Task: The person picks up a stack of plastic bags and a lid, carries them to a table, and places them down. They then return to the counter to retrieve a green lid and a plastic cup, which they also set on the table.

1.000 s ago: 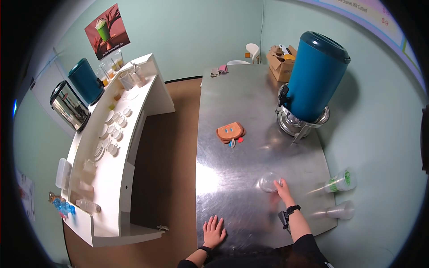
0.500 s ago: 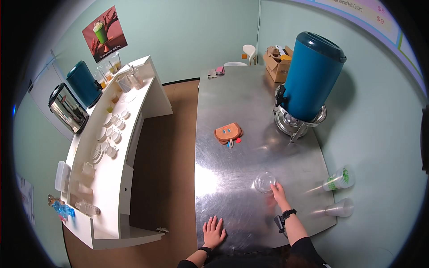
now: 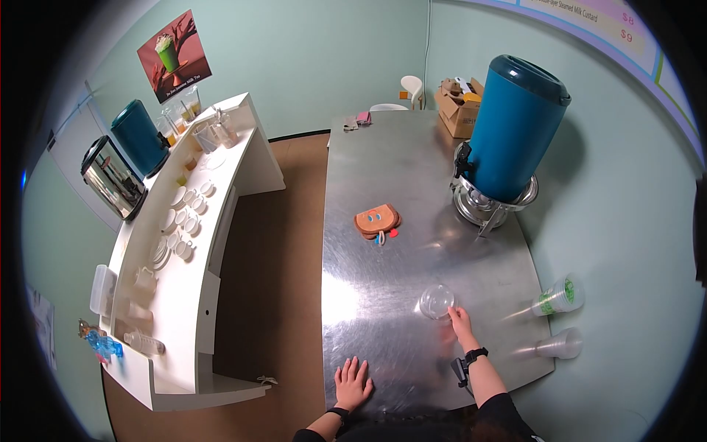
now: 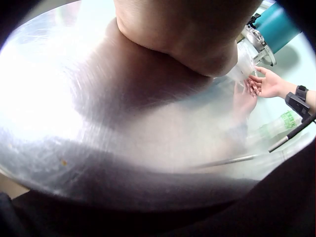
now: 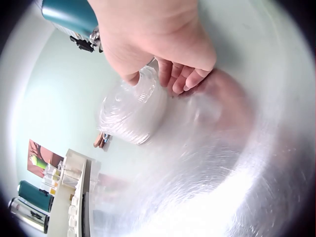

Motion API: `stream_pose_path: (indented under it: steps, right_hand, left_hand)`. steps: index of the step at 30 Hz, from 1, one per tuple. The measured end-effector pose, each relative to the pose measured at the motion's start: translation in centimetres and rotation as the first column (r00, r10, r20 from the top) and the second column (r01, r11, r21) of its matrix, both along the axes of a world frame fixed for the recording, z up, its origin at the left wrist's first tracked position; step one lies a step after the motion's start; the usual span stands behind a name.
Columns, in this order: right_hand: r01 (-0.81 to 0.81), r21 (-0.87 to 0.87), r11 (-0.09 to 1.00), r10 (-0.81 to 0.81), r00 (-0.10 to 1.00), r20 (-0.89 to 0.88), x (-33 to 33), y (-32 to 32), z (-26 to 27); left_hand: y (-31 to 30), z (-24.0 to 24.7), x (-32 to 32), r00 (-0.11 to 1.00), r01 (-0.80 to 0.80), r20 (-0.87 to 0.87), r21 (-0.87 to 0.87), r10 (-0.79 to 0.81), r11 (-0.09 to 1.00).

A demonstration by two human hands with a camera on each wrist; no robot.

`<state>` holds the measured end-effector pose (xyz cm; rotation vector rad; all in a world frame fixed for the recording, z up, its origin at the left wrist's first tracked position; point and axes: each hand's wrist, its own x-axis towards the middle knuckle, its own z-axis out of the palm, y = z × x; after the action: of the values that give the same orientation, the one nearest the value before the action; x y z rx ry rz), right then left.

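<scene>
A stack of clear plastic lids [image 3: 437, 301] sits on the steel table [image 3: 398, 162], its ribbed side showing in the right wrist view. At the stack's near right edge, my right hand [image 3: 461, 325] pinches the rim, with the thumb [image 5: 131, 78] on one side and the index finger [image 5: 163, 74] on the other. The remaining fingers curl beside it, close over the metal. My left hand [image 3: 353, 383] rests palm down near the table's front left corner, fingers straight and spread, holding nothing.
A large teal drink dispenser [image 3: 519, 129] on a metal stand [image 3: 479, 210] rises at the back right. Two stacks of cups [image 3: 560, 296] lie along the right edge. A brown pouch [image 3: 377, 221] lies mid-table. Left, a white counter [image 3: 184, 317] carries cups and jugs.
Over the last second the lid stack and my right hand have shifted slightly left; the fingers have moved to the stack's near right rim. The left hand stays put. The head view turned a little.
</scene>
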<state>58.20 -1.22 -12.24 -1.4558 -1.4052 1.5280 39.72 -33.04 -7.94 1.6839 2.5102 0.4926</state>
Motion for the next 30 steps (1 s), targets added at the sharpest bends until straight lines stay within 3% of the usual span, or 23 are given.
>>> stream_pose_path:
  steps: [6, 17, 30]
  right_hand:
    - [0.024, -0.058, 0.998, -0.022, 0.999, 0.033, 0.3, 0.1, 0.1]
    - [0.084, -0.234, 0.969, -0.132, 0.971, -0.198, 0.5, -0.2, 1.8]
    - [0.086, -0.303, 0.949, -0.175, 0.943, -0.284, 1.7, 0.0, 1.6]
  left_hand:
    - [0.0, 0.1, 0.0, 1.000, -0.001, 0.010, -0.006, 0.001, 1.000]
    - [0.0, 0.0, 0.0, 1.000, 0.005, 0.013, -0.021, -0.005, 1.000]
    - [0.2, 0.2, 0.1, 1.000, 0.006, 0.007, -0.032, -0.006, 0.999]
